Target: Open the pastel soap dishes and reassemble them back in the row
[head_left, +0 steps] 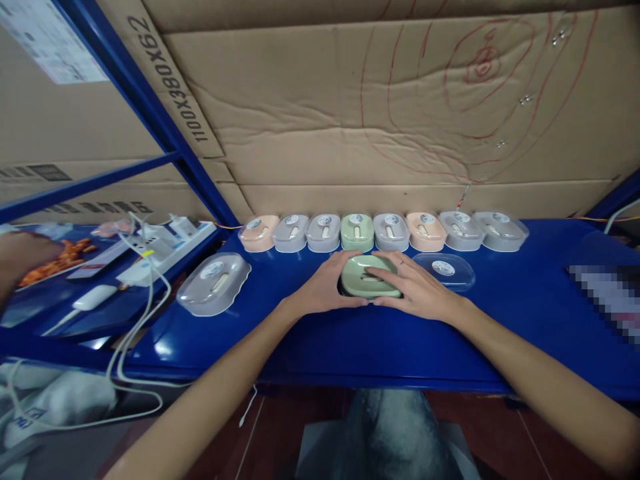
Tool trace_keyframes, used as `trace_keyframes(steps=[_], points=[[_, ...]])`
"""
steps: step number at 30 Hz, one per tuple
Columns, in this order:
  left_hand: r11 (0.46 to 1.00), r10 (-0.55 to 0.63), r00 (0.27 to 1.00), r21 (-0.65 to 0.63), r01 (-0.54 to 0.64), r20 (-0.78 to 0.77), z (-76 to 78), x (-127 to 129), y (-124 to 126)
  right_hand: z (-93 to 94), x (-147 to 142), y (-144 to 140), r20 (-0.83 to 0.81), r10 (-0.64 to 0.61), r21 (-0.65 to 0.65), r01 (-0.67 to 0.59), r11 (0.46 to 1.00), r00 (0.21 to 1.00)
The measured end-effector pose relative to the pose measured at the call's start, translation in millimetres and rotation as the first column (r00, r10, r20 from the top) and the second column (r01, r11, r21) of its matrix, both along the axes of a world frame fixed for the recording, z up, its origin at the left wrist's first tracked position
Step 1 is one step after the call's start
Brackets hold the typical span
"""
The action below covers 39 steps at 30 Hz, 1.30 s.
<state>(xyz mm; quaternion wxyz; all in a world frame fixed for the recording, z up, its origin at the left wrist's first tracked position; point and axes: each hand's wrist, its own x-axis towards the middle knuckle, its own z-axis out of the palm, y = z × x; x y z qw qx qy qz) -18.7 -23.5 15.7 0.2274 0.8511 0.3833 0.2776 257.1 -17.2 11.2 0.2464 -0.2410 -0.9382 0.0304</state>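
Note:
A pale green, rounded plastic box (354, 272) is between my two hands on the blue shelf. My left hand (325, 285) wraps its left side, with the thumb along the front edge. On the opposite side my right hand (417, 288) grips the box, one finger lying across its top near a small dark slot. A clear lid (459, 275) with a round sticker lies just beyond my right hand. Behind stands a row of several similar lidded boxes, among them a green one (357, 241) and a peach one (427, 241). The underside of the held box is hidden.
A lidded grey box (203, 301) sits apart at the left. Further left are a white power strip (165, 257), cables, and orange food pieces (60, 261). Another person's hand (27, 257) reaches in there. Cardboard (300, 100) closes off the back.

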Motion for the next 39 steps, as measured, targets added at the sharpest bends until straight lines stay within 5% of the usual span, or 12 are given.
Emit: trace_keyframes(steps=[26,32,39], points=[[1.000,0.000,0.997,-0.017,-0.001,-0.071,-7.0,0.1,2.9,2.9,-3.3,-4.4,0.044,-0.035,0.005,0.035,0.999,0.998],[0.999,0.019,0.995,-0.048,-0.024,-0.097,-5.9,-0.1,2.0,33.4,33.6,7.6,-0.106,-0.190,0.000,0.191,0.982,0.976],[0.996,0.040,0.992,-0.076,-0.050,-0.119,-3.0,-0.4,0.2,42.5,91.2,26.7,0.106,-0.323,-0.164,0.337,0.927,0.940]])
